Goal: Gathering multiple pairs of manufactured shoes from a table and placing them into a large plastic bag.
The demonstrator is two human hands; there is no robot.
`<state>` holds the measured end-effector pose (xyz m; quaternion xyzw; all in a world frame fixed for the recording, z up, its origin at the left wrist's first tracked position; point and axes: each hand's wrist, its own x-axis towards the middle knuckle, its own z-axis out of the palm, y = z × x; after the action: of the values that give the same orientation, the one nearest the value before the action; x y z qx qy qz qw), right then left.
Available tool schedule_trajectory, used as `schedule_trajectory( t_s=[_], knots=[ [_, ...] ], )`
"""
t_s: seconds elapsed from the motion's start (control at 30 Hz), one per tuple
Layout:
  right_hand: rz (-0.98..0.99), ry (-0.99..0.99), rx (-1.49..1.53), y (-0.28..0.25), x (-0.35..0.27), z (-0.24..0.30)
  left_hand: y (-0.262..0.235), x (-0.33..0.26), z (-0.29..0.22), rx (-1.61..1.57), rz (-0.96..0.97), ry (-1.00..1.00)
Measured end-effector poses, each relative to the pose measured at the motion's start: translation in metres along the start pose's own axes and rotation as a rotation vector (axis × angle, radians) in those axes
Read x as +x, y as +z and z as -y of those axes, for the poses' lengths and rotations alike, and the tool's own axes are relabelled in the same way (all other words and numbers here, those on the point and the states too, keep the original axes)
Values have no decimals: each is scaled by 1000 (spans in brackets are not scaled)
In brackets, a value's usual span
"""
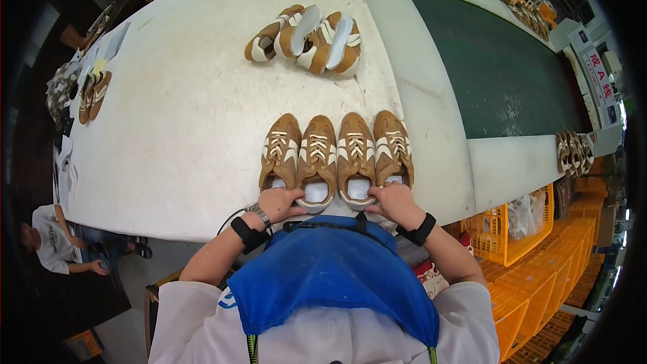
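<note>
Four... several brown sneakers with white stripes and white laces stand side by side at the table's near edge, toes pointing away from me. My left hand (282, 205) is closed at the heels of the left pair, its fingertips at the rim of the inner left sneaker (317, 152); the outer left sneaker (279, 148) sits partly behind it. My right hand (396, 203) grips the heels of the right pair, fingers reaching the inner right sneaker (356, 152) beside the outer right sneaker (393, 145). Pale insoles show inside the shoes.
Farther up the white table (182, 108) lies a heap of similar sneakers (273, 35), with white soles (339, 42) turned up. Another pair (94, 96) stands at the left edge. A green conveyor belt (505, 67) runs at right, above orange crates (502, 232). A person (57, 239) sits at lower left.
</note>
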<state>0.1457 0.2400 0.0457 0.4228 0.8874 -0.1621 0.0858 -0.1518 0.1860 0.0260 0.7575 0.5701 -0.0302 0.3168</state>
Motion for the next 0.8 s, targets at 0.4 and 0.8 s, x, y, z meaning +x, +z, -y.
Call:
schedule_trajectory(
  t_s=[0.4, 0.8],
  knots=[
    [57, 2, 105, -8, -22, -33, 10, -42, 45, -24, -101, -78],
    [190, -146, 38, 13, -5, -46, 12, -42, 50, -132, 7, -98]
  ],
)
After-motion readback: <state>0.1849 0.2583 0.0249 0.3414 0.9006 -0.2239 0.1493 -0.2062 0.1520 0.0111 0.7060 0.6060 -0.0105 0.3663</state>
